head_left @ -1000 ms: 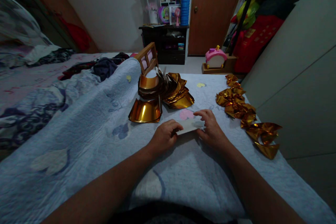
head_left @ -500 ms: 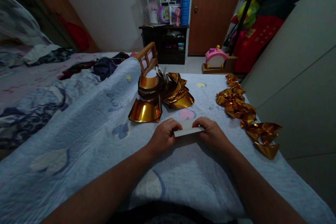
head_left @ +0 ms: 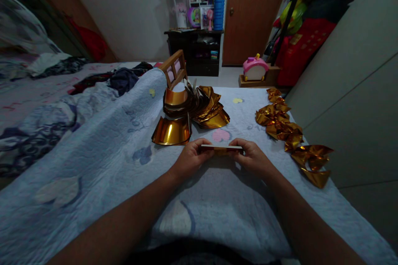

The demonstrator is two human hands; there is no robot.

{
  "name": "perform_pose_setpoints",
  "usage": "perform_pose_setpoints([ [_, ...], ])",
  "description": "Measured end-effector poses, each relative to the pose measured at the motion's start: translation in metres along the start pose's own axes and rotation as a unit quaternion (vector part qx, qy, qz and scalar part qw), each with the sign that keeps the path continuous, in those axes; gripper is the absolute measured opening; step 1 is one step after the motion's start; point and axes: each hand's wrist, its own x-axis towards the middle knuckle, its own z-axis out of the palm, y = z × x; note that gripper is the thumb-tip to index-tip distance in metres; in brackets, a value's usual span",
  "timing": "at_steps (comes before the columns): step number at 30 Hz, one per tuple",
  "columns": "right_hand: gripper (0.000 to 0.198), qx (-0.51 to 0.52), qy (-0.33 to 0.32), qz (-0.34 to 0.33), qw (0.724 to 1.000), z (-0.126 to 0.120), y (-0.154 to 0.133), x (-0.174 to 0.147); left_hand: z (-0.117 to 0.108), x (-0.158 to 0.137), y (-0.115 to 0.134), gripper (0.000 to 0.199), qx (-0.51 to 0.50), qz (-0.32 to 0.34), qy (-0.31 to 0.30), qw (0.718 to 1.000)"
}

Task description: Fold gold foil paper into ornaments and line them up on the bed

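Between my two hands is a sheet of gold foil paper (head_left: 221, 151), white along its upper edge and gold on the side toward me. My left hand (head_left: 195, 155) pinches its left end, and my right hand (head_left: 249, 154) pinches the right end. Just beyond my left hand lies a stack of curved gold foil sheets (head_left: 172, 131). Behind it are more fanned gold foil sheets (head_left: 213, 109). To the right, a row of folded, crumpled gold foil pieces (head_left: 284, 129) runs along the bed's edge.
A blue quilt with heart shapes (head_left: 102, 174) covers the bed under my arms. A small wooden headboard (head_left: 174, 68) stands past the foil. Farther off are a dark cabinet (head_left: 194, 56), a pink toy (head_left: 255, 68) and a brown door (head_left: 256, 16). Clothes (head_left: 124, 80) lie at left.
The sheet has turned in my hands: its white face showed before, and now its gold side faces me. Both hands have shifted slightly, and the foil piles stay put.
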Motion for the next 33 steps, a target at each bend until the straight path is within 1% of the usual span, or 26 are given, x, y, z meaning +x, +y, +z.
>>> perform_pose_setpoints([
  [6,0.012,0.071,0.0,0.016,0.997,0.0017,0.0011,-0.001,-0.0023,0.0006,-0.0011,0.027,0.004,0.009,-0.006,1.0],
  [9,0.018,0.111,0.015,0.024,0.993,0.0017,0.0027,-0.0016,-0.0041,0.0007,-0.0018,0.023,0.023,0.021,-0.007,0.999],
  [12,0.022,0.138,0.017,0.023,0.99,0.0017,0.0034,-0.0019,-0.0051,0.0009,-0.0029,0.019,0.027,0.036,-0.004,0.999],
  [19,0.027,0.177,0.003,0.007,0.984,0.0023,0.0042,-0.0023,-0.0043,0.0019,-0.0066,0.018,-0.027,0.032,-0.004,0.999],
  [27,0.023,0.177,0.018,0.037,0.983,0.002,-0.0002,-0.0027,-0.0023,0.0021,-0.0047,0.02,-0.036,0.004,-0.015,0.999],
  [28,0.022,0.179,0.023,0.038,0.983,0.0021,-0.0011,-0.0024,-0.002,0.0023,-0.0055,0.021,-0.04,0.003,-0.008,0.999],
  [30,0.021,0.18,0.045,0.037,0.982,0.0026,-0.0021,-0.0015,-0.0018,0.0026,-0.0075,0.022,-0.036,0.006,0.026,0.999],
  [33,0.02,0.172,0.095,0.036,0.98,0.0035,-0.0001,-0.0003,-0.0031,0.0017,-0.0098,0.022,0.006,0.016,0.087,0.996],
])
